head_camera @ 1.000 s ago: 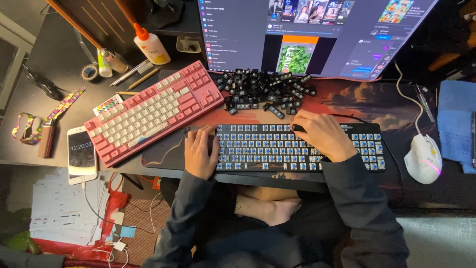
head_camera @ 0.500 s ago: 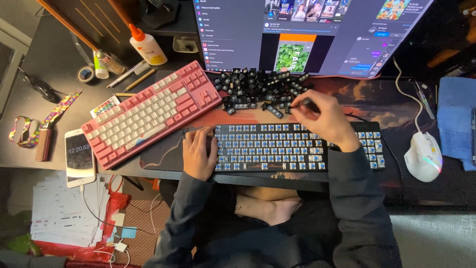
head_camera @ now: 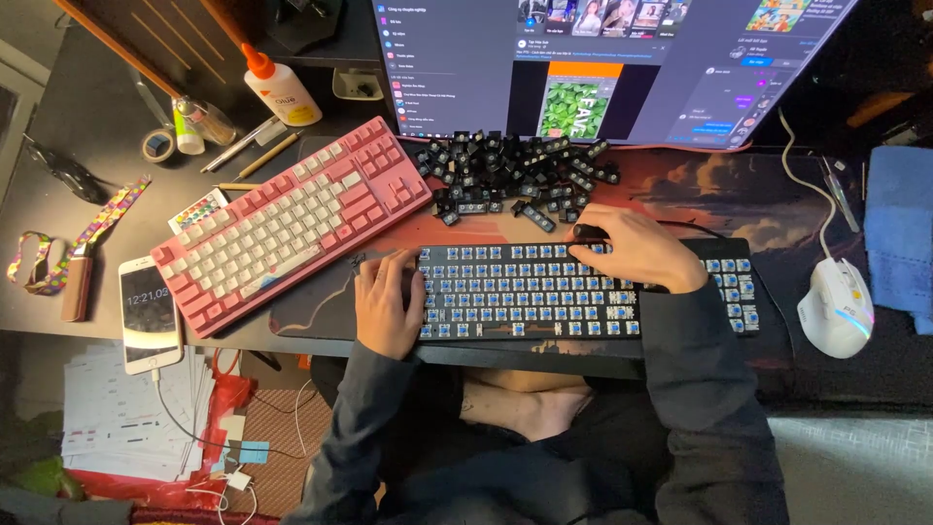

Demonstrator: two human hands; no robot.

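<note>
A black keyboard [head_camera: 544,301] with bare blue switches lies on the desk mat in front of me. My left hand [head_camera: 387,301] rests flat on its left end, fingers spread over the switches. My right hand [head_camera: 637,255] hovers over the top row of the keyboard. Its fingertips pinch a small black keycap [head_camera: 586,231]. Just beyond the keyboard sits a loose pile of black keycaps [head_camera: 510,175], a short way from my right fingertips.
A pink and white keyboard [head_camera: 292,228] lies slanted at the left, with a phone [head_camera: 149,311] beside it. A monitor [head_camera: 603,68] stands behind the pile. A white mouse [head_camera: 836,306] and a blue cloth [head_camera: 899,233] are at the right. A glue bottle [head_camera: 277,87], tape and pens sit at the back left.
My right hand rose from the keyboard to the keycap pile, then came back down to the top row with a black keycap. My left hand stayed put.
</note>
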